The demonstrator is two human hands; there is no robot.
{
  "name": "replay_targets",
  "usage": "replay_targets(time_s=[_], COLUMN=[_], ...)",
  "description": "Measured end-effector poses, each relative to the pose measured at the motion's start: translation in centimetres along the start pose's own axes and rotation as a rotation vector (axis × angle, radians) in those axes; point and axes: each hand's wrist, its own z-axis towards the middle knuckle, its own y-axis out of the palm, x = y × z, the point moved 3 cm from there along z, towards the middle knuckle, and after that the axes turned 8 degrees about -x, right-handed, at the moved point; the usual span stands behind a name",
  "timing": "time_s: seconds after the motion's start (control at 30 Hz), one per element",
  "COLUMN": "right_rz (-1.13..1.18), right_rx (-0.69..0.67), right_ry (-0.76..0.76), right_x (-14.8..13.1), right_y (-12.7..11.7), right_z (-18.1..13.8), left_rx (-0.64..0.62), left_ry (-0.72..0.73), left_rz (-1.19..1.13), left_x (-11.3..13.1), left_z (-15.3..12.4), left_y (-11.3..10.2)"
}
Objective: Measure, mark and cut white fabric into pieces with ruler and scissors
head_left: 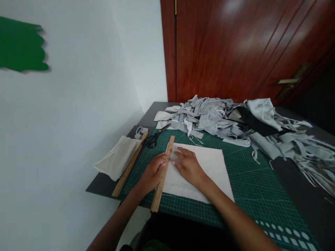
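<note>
A wooden ruler (pixel 162 177) lies along the left edge of a white cloth piece (pixel 206 164) on the green cutting mat (pixel 251 181). The near end of this ruler sticks out past the table's front edge. My left hand (pixel 154 170) is closed at the ruler's left side, with the thumb and fingers on the wood. Just right of the ruler, my right hand (pixel 190 166) rests on the cloth, fingers spread. Black-handled scissors (pixel 153 138) lie farther back on the mat, beyond my left hand.
A second wooden ruler (pixel 128 170) and folded pale cloth (pixel 119 157) lie at the left, beside the white wall (pixel 78 104). Grey and white fabric scraps (pixel 214 116) are heaped along the back and right. Behind the table stands a brown door (pixel 222 52).
</note>
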Motion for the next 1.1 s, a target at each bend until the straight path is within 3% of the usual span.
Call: replay_targets(time_s=[0.2, 0.4, 0.83, 0.97, 1.1], right_rz=[0.036, -0.072, -0.160, -0.102, -0.057], right_rx=[-0.086, -0.139, -0.092, -0.069, -0.036], right_ry=[-0.247, -0.340, -0.348, -0.296, -0.234], right_x=[-2.2, -3.7, -3.9, -3.9, -3.6], right_y=[0.8, 1.6, 1.5, 1.5, 1.9], right_z=[-0.8, -1.0, -1.0, -1.1, -1.1], left_rx=[0.160, 0.156, 0.213, 0.299, 0.285], left_ry=[-0.109, -0.143, -0.170, -0.226, -0.296], left_rz=[0.019, 0.047, 0.088, 0.040, -0.040], left_x=[-0.3, -1.0, -0.5, -0.8, -1.4], left_z=[0.3, 0.6, 0.5, 0.1, 0.0], left_y=[-0.6, -0.7, -1.1, -1.0, -0.7])
